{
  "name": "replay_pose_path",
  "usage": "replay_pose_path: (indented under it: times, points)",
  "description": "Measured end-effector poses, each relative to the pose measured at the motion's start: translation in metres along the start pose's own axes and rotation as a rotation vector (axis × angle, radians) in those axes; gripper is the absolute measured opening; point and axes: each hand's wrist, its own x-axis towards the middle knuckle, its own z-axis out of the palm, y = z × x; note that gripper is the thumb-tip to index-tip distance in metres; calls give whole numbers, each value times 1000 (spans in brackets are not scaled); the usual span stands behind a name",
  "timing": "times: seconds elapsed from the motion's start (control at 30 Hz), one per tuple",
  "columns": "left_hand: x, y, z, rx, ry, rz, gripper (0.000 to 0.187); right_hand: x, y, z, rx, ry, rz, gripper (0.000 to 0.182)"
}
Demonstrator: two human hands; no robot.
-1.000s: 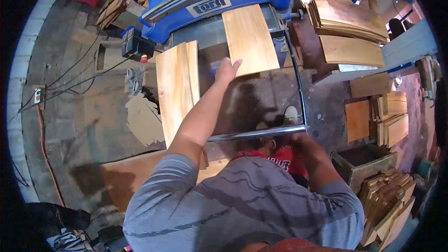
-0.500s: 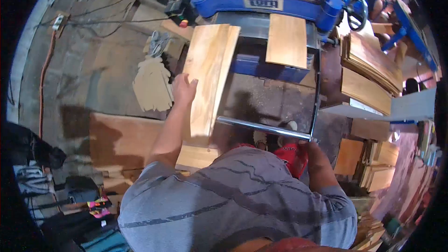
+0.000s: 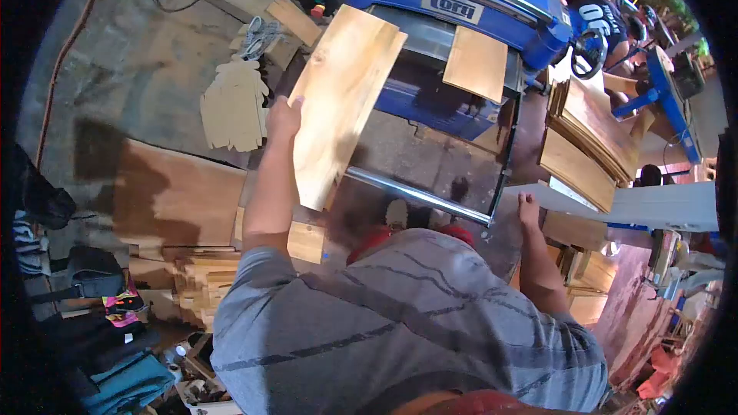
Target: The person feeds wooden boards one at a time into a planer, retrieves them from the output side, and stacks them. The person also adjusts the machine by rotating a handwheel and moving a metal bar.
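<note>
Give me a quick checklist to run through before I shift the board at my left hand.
1. Left hand at the board: ok, it is on the left edge.
2. Grip secure: cannot tell; the board's underside is hidden.
3. Right hand free: ok, nothing visible in it, and it is off the metal bar.
4. Board apart from the second board at the blue machine: ok, a gap shows between them.
5. Machine stopped: cannot tell from these pictures.
6. Co-worker away from the board: ok, seated or crouched beyond the machine's right side.
</note>
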Motion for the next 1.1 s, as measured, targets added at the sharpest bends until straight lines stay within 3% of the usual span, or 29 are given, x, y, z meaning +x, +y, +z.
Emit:
replay_pose_path:
  times: [0.1,0.17,0.2,0.33,0.5,0.57,0.63,0.67,0.73,0.77,0.83,0.97,1.1]
  points:
    - [-18,18,-15,-12,95,3,51,12,-68,-25,254,-5,27,30]
    - [-42,31,-18,-7,39,43,44,18,-105,-33,269,109,-214,30]
    - [-53,31,-10,-78,71,97,43,14,-116,-31,272,106,-209,30]
    - [-110,54,18,-291,55,92,43,2,-177,-37,117,192,-558,36]
    - [-155,47,92,-503,-89,41,45,4,-218,-42,158,21,-830,38]
    - [-199,91,67,-558,-164,-77,47,4,-206,-40,158,-91,-869,37]
    - [-206,114,58,-627,-214,-161,50,22,-197,-30,-210,-276,-941,35]
    - [-207,112,65,-702,-271,-210,52,25,-188,-20,-131,-230,-995,32]
    - [-210,109,74,-787,-441,-341,57,18,-186,-24,-132,-223,-993,29]
    - [-209,113,78,-785,-445,-333,57,18,-192,-26,-130,-205,-1005,26]
    - [-220,136,73,-971,-538,-514,59,16,-194,-30,-131,-212,-990,25]
    - [-207,130,106,-1018,-817,-507,63,15,-199,-31,-132,-257,-930,23]
    - [-227,155,96,-1233,-835,-545,68,15,-200,-31,-121,-246,-953,19]
